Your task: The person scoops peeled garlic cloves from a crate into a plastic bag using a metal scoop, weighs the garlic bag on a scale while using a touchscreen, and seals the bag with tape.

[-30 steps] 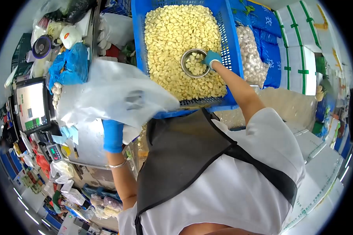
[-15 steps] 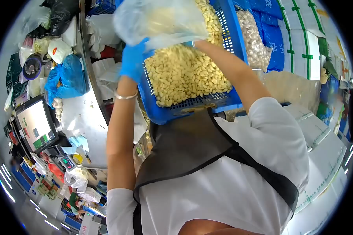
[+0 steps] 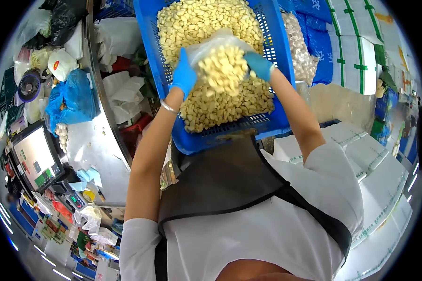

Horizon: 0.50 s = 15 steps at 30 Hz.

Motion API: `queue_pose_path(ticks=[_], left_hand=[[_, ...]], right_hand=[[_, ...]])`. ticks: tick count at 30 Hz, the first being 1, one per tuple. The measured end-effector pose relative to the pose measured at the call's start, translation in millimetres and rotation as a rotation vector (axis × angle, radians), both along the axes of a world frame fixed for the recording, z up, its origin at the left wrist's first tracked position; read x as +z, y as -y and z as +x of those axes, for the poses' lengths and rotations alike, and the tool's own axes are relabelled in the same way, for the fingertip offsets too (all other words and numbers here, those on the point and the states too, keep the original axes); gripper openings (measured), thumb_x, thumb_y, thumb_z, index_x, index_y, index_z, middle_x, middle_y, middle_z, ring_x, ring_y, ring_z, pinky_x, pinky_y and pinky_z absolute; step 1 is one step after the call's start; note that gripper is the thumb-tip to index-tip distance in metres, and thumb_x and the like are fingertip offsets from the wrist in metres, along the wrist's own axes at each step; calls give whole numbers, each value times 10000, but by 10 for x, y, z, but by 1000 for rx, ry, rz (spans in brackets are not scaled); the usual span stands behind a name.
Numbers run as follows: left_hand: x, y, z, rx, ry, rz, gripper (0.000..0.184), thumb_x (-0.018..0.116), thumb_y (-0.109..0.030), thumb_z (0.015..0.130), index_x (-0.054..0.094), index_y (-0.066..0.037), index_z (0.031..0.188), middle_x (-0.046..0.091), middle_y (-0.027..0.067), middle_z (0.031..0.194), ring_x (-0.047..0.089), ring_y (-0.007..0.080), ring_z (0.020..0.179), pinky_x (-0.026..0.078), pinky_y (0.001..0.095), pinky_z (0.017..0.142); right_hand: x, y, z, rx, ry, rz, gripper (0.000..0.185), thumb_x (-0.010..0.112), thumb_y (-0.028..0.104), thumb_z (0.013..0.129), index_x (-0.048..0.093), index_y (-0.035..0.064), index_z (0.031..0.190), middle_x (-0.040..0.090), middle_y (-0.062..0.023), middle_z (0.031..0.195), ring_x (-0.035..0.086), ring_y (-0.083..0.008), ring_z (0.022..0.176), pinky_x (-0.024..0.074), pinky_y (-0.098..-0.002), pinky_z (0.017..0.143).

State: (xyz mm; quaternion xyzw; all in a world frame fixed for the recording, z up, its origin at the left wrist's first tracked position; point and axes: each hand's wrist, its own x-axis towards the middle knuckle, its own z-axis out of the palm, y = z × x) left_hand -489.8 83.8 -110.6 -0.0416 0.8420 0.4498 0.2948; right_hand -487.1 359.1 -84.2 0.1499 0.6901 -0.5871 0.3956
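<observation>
Left grip, right grip on bag, inside crate rims.

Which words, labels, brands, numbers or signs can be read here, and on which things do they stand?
"农", apparently: upper blue bag.
Lower blue bag: mark unclear.
Scale: lit digits, too blurred.
Screen: text too small.
Boxes: print too small.
White bag: red mark, unreadable.

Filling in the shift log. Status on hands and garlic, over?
Left hand gripping plastic bag; right hand at its edge. Peeled garlic cloves in bag, above blue crate. No obstruction visible.
</observation>
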Motion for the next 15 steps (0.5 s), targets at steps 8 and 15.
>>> queue_pose_path(ticks=[8, 15], left_hand=[[346, 25, 276, 270, 160, 468, 420, 509, -20, 897, 466, -9, 1314, 637, 85, 1078, 638, 175, 879, 535, 273, 736], [584, 89, 477, 664, 123, 676, 298, 522, 14, 878, 594, 13, 1167, 634, 108, 1094, 607, 193, 996, 510, 291, 828]], right_hand=[[445, 757, -174, 77, -1317, 807, 537, 474, -110, 736, 546, 101, 1224, 605, -155, 1132, 587, -314, 1060, 509, -348, 825], [-149, -97, 602, 34, -752, 976, 501, 521, -10, 796, 541, 149, 1271, 601, -150, 1186, 592, -351, 1040, 490, -395, 852]])
